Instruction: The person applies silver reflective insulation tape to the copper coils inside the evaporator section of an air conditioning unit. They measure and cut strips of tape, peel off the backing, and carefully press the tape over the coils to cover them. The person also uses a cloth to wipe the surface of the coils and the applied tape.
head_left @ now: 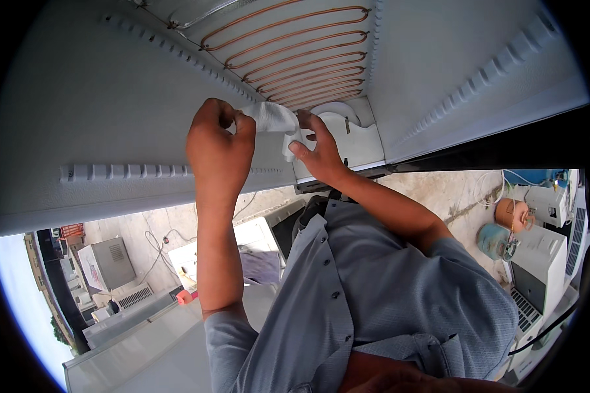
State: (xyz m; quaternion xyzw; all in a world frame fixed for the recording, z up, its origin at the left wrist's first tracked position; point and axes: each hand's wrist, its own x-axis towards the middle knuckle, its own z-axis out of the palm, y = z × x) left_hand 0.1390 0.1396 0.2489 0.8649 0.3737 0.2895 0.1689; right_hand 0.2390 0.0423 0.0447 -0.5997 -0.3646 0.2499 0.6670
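1. The left hand [219,141] is raised inside a white appliance cabinet [98,111], its fingers curled tight around one end of a crumpled white cloth [278,121].
2. The right hand [318,154] sits just right of the left, thumb and fingers pinching the cloth's other end, so the cloth spans the small gap between the two hands.
3. The cloth lies near the middle of the view, in front of the cabinet's far inner wall and just below a coil of copper tubing [295,56] that snakes across that wall.
4. A white curved plastic part [347,128] stands just right of the right hand, close to the cabinet's lower edge.
5. Ribbed ledges run along the cabinet's left and right inner walls.
6. The person's grey button shirt [360,288] fills the near centre.
7. Far right, on the concrete floor, a blue gas cylinder [495,239] stands beside an orange-brown one [511,213].
8. Near left, a grey box-shaped unit [108,262] rests on the ground.
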